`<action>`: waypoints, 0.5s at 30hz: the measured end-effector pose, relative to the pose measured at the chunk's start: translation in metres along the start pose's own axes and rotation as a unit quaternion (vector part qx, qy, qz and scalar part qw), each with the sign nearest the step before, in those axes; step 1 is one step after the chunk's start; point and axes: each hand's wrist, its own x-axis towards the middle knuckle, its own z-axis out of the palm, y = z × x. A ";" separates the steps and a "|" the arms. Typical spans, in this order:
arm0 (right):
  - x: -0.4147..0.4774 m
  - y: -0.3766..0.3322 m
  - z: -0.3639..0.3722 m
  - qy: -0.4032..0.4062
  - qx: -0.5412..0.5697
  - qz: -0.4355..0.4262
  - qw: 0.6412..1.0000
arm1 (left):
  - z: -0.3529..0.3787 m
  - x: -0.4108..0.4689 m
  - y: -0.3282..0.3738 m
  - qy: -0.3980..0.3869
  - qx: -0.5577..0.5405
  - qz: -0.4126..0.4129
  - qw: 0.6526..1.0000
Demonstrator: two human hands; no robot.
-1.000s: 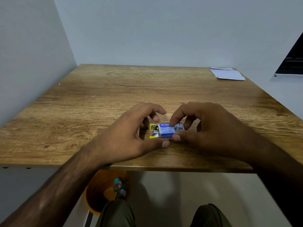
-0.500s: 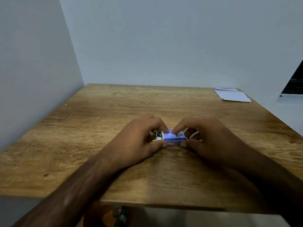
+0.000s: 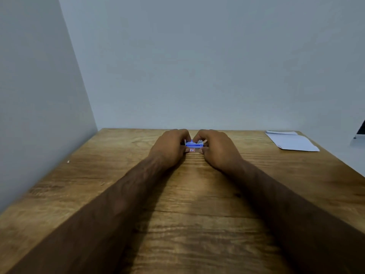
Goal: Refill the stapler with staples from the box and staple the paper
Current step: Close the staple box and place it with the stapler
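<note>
Wall speck: a small pale fleck [image 3: 68, 161] lies on the wooden table [image 3: 122, 175] near the left wall, well apart from the work.

Left hand: the left hand [image 3: 170, 148] rests on the table far from the body, fingers curled over and pinched on the left end of the staple box [image 3: 194, 143], thumb pressing its near edge.

Staple box: a small blue and white carton sits between the two hands, its white front flap with a red mark [image 3: 192, 150] facing the camera. Whether the drawer is pushed out cannot be told; the hands cover both ends.

Right hand: the right hand [image 3: 216, 149] mirrors the left, fingertips closed on the right end of the box, thumb at the lower edge.

Paper: folded white sheets [image 3: 290, 141] lie at the far right of the table, well apart from the hands.

Stapler: none is in view.

Step in hand: probably opening or closing the box to reach the staples.

Risk: squeezing both ends hard could crush the thin carton or jam its drawer; a sudden release could spill staple strips across the wood, where they break into short pieces that load poorly.
</note>
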 end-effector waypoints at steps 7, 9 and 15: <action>0.046 0.018 0.025 0.034 0.019 0.027 0.999 | 0.022 0.042 -0.025 0.041 -0.025 -0.016 0.999; 0.056 0.023 0.029 0.043 0.030 0.030 0.998 | 0.027 0.052 -0.030 0.048 -0.024 -0.014 0.998; 0.070 0.033 0.034 0.047 0.059 0.045 0.996 | 0.032 0.067 -0.038 0.057 -0.032 -0.012 0.998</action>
